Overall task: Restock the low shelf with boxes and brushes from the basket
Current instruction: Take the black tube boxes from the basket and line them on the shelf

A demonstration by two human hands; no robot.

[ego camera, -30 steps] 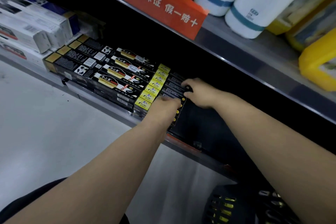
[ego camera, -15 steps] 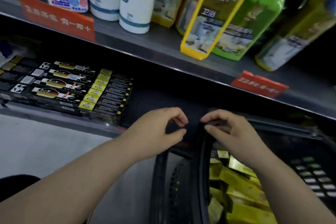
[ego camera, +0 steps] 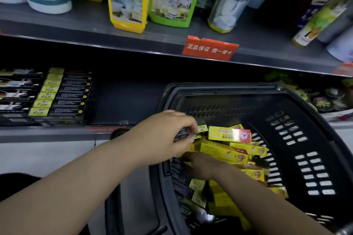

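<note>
Black slotted plastic basket (ego camera: 305, 139), glossy yellow cartons (ego camera: 227, 134); left hand (ego camera: 164, 139) pinches slim black box (ego camera: 181, 133); right hand (ego camera: 202, 166) buried among cartons, grip unclear.

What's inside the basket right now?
The basket holds a loose pile of yellow boxes and black boxes. The left hand pinches one black box; the right hand covers others. The bottom layers are hidden.

Single wide-angle head cam, facing forward and down. Close range: basket (ego camera: 305, 139) near right, low shelf (ego camera: 47, 133) far left, upper shelf (ego camera: 76, 30) along the top.
</note>
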